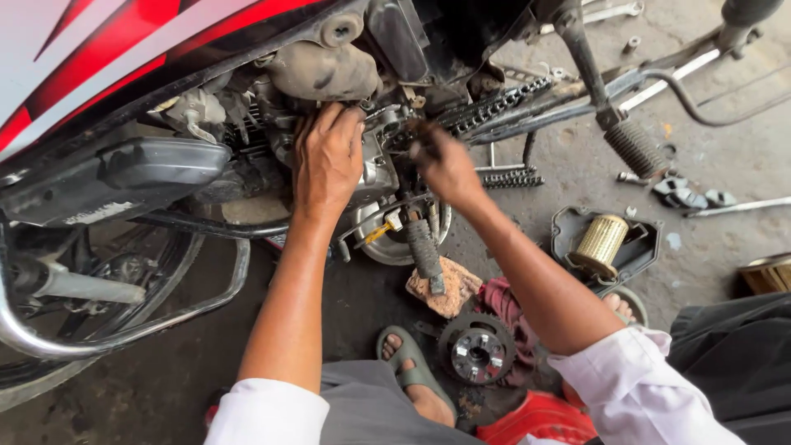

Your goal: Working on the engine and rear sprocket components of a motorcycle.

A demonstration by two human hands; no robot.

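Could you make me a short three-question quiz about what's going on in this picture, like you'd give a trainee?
1. True or false: the left hand lies flat on the motorcycle engine.
2. What lies on the floor beside the sandalled foot?
A. a helmet
B. a toothed sprocket
C. a tyre
3. Fill in: the ribbed yellow filter sits in a black ____.

Key
1. True; the right hand works close beside it, at the drive chain.
2. B, the sprocket, lying partly on a dark red rag.
3. tray.
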